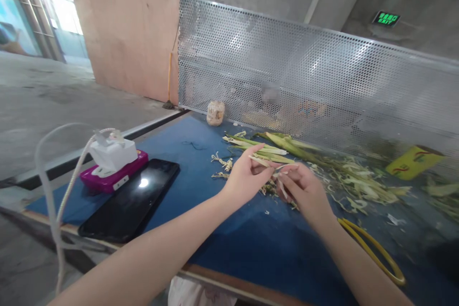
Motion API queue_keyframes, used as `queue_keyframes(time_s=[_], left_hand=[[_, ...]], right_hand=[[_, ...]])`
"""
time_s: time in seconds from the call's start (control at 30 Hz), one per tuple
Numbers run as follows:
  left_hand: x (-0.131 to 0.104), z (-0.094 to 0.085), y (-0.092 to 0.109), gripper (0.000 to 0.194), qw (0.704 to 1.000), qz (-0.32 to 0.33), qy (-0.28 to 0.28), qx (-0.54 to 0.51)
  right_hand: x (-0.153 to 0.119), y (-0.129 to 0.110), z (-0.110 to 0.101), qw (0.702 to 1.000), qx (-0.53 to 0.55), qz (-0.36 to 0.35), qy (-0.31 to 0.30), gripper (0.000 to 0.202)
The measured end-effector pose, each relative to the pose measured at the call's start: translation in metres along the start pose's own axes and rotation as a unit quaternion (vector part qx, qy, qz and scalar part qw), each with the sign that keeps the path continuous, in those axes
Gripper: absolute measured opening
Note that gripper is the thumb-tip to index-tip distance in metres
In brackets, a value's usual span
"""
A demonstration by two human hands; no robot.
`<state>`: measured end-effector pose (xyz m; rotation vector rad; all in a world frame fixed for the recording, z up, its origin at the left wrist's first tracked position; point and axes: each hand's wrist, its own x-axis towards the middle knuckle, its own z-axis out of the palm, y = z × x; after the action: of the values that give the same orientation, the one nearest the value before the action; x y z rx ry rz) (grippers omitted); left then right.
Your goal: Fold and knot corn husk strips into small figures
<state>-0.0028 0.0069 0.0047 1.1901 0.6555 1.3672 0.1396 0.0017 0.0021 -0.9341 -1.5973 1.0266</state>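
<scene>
My left hand point(247, 174) is closed on a pale strip of plant fibre point(261, 161), which lies between thumb and fingers above the blue table top. Close beside it, my right hand point(304, 193) pinches a thin pale end of the fibre; its fingertips nearly meet those of the left. How the strip runs between the fingers is partly hidden. Just beyond the hands lie green-white stalks point(251, 146) and longer green leaves point(290, 146). Small pale knotted bits point(224, 161) rest left of the fingers. Loose shreds point(358, 186) are heaped to the right.
A black phone point(131, 201) and a purple power strip point(113, 174) with a white plug point(113, 150) and cables stand at left. A perforated metal screen point(287, 67) closes the back, with a wrapped lump point(215, 113) before it. A yellow loop point(376, 251) lies by my right forearm.
</scene>
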Motion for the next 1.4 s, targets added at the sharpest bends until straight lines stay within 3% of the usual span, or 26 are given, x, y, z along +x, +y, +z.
queue_keyframes(time_s=[0.17,0.37,0.47,0.53,0.57,0.63,0.73,0.83,0.9,1.0,1.13,1.2,1.4], left_hand=[[0.002,-0.003,0.0,0.062,1.0,-0.004,0.008,0.015],[0.002,-0.002,0.004,0.062,0.998,-0.028,0.029,-0.048],[0.002,-0.002,0.003,0.064,0.994,-0.048,0.016,-0.096],[0.003,-0.002,0.003,0.064,0.992,-0.054,0.015,-0.111],[0.003,-0.003,0.002,0.064,0.992,-0.059,0.017,-0.114],[0.003,-0.003,0.001,0.064,0.99,-0.073,0.027,-0.119],[0.003,-0.004,0.0,0.063,0.987,-0.092,0.044,-0.123],[0.003,-0.004,-0.002,0.059,0.988,-0.093,0.041,-0.117],[0.003,-0.003,-0.002,0.058,0.99,-0.094,0.035,-0.102],[0.003,-0.001,-0.001,0.057,0.993,-0.09,0.02,-0.07],[0.0,0.001,0.001,0.066,0.998,-0.053,-0.002,-0.042],[-0.001,0.002,0.0,0.071,0.999,-0.035,-0.015,-0.03],[-0.002,0.001,-0.003,0.083,0.998,-0.005,-0.057,-0.008]], right_hand=[[0.0,0.003,0.001,0.999,0.034,0.016,-0.001,0.023],[0.001,0.004,0.002,0.996,0.083,0.041,-0.009,0.024],[0.002,0.004,-0.001,1.0,0.004,0.019,0.0,0.021],[0.002,0.005,-0.004,0.99,-0.13,-0.054,0.031,0.015],[0.001,0.005,-0.006,0.969,-0.212,-0.113,0.053,0.012],[0.0,0.005,-0.01,0.898,-0.356,-0.243,0.09,0.007],[-0.001,0.003,-0.017,0.795,-0.478,-0.367,0.066,0.011],[-0.001,0.0,-0.022,0.765,-0.506,-0.398,0.02,0.015],[-0.001,-0.001,-0.022,0.781,-0.481,-0.399,0.019,0.012],[0.001,0.0,-0.018,0.832,-0.428,-0.352,0.039,0.006],[0.003,0.003,-0.012,0.928,-0.311,-0.189,0.082,0.008],[0.003,0.004,-0.009,0.961,-0.24,-0.109,0.084,0.012],[0.003,0.002,-0.004,0.995,-0.048,0.029,0.083,0.025]])
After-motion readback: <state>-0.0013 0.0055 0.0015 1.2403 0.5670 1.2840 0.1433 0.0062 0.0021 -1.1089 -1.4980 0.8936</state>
